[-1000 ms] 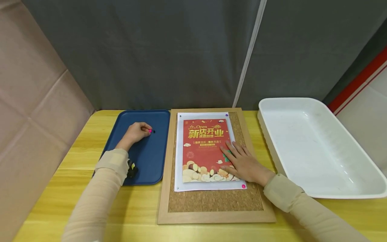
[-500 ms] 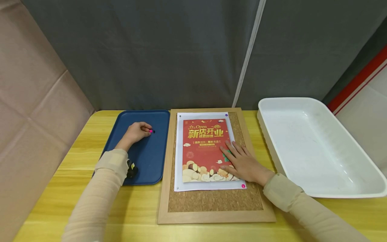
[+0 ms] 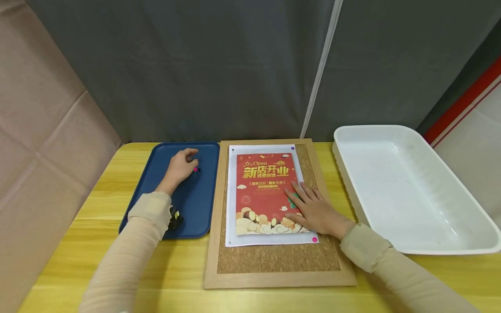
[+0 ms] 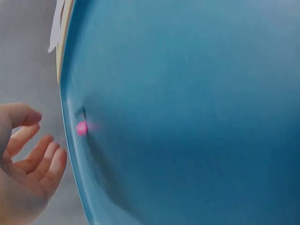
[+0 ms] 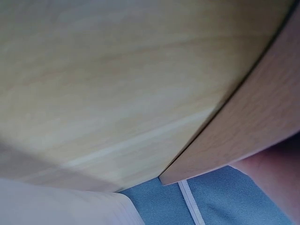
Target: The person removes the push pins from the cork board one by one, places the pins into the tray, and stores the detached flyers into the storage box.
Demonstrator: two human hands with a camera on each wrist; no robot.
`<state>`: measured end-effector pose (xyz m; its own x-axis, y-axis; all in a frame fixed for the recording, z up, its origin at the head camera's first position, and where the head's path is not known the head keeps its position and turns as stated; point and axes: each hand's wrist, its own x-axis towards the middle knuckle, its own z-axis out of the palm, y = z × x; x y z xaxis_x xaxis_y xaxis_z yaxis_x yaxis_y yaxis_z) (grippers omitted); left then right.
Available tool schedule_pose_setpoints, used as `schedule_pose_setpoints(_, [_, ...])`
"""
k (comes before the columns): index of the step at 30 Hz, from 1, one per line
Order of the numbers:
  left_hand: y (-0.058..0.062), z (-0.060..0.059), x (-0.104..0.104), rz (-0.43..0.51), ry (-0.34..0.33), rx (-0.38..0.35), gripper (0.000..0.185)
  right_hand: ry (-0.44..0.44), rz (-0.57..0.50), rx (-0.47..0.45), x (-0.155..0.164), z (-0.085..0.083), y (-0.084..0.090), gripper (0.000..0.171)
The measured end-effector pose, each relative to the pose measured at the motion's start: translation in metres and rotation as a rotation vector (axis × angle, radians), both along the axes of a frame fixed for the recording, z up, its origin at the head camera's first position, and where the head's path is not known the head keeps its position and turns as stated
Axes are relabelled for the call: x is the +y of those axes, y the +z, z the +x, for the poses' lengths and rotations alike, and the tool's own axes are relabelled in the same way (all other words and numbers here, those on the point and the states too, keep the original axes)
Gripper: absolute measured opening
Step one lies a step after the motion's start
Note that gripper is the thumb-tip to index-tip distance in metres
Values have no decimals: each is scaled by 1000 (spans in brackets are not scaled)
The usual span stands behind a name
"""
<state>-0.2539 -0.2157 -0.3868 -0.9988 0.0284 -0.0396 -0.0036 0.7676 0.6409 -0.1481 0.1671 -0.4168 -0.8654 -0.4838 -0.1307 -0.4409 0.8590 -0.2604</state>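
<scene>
My left hand [image 3: 182, 164] hovers over the blue tray [image 3: 195, 204] with its fingers relaxed and holding nothing. In the left wrist view the left hand [image 4: 41, 135] is spread, and a pink push pin [image 4: 82, 127] lies on the tray [image 4: 187, 117] a little beyond the fingertips. The head view shows that pink pin [image 3: 195, 169] just right of the fingers. My right hand [image 3: 313, 208] lies flat on the red poster [image 3: 262, 191], which rests on the cork board [image 3: 274, 258]. A purple pin [image 3: 292, 148] and another pink pin [image 3: 315, 239] sit at the sheet's right corners.
A large white bin [image 3: 407, 187] stands at the right on the yellow wooden table [image 3: 78, 243]. A grey curtain hangs behind the table. The right wrist view shows only the table top [image 5: 93, 70] and the board's wooden frame [image 5: 253, 122].
My left hand has uncurled and lifted slightly away from the pink pin, which now lies alone on the tray. The right hand has stayed flat on the poster.
</scene>
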Motion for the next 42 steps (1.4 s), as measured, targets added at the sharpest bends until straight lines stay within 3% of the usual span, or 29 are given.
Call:
schedule_pose_setpoints(11, [5, -1, 47, 31, -47, 123, 53, -2, -8, -8, 0, 0, 2, 78])
schedule_pose_setpoints(17, [3, 6, 65, -147, -87, 268, 54, -5, -12, -6, -1, 2, 0, 79])
schedule_pose_setpoints(22, [-1, 9, 72, -297, -145, 328, 53, 3, -3, -6, -2, 2, 0, 78])
schedule_pose_setpoints(42, [-14, 10, 79, -616, -311, 231, 69, -3, -3, -2, -1, 2, -1, 78])
